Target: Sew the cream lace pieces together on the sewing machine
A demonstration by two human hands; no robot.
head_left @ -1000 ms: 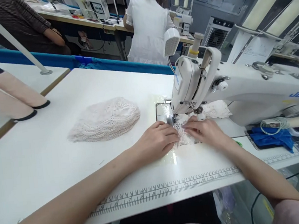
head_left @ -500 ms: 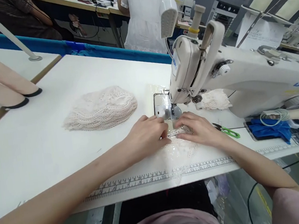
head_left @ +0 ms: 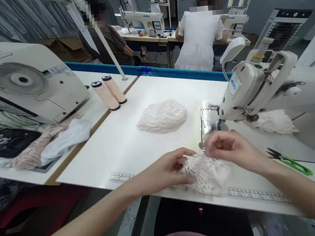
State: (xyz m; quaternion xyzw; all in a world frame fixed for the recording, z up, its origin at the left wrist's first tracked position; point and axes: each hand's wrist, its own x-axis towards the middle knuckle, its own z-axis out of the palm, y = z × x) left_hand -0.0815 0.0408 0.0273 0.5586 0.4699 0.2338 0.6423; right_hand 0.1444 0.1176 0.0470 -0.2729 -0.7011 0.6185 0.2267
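A bunched piece of white lace (head_left: 207,176) lies at the front of the sewing table, over the printed ruler. My left hand (head_left: 170,170) grips its left edge between thumb and fingers. At the lace's upper edge, my right hand (head_left: 230,148) pinches it with the fingertips, just in front of the needle plate (head_left: 209,118). The sewing machine (head_left: 240,84) stands behind and to the right of my right hand. A folded stack of white lace (head_left: 163,117) sits to the left of the needle plate. More lace (head_left: 277,121) lies under the machine arm.
Green-handled thread snips (head_left: 292,162) lie right of my right hand. Two peach thread cones (head_left: 109,93) lie on the left, near a second machine (head_left: 28,82) with cloth (head_left: 65,141) before it. Two people sit beyond the blue table edge (head_left: 181,73).
The view has swung left. Both hands have drawn the lace back from the needle area toward the front edge, and it is now more bunched up between them.
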